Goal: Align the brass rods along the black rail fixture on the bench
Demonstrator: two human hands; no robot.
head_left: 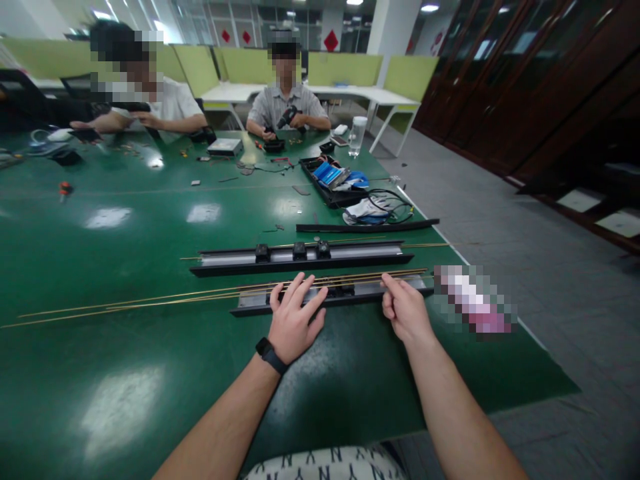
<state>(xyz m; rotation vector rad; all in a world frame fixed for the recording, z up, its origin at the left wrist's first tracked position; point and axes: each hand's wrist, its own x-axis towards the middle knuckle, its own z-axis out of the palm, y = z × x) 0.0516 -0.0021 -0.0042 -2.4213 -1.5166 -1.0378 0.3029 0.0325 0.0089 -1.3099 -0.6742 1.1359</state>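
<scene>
My left hand, with a dark watch on its wrist, is spread over a black channel with a pale inside. Its fingertips rest on long thin brass-coloured rods, which lie lengthwise across the channel and run far out to the left. Nearer the channel's right end, my right hand is closed, thumb and forefinger pinching at the rods. Dark blocks sit in the channel between the hands, partly hidden by the rods and my left fingers.
Just behind lies a second black channel with three dark blocks. Beyond are a black strip, gloves and a black tray. A blurred pink and white item lies right. Across the green table, two people work; one holds a drill.
</scene>
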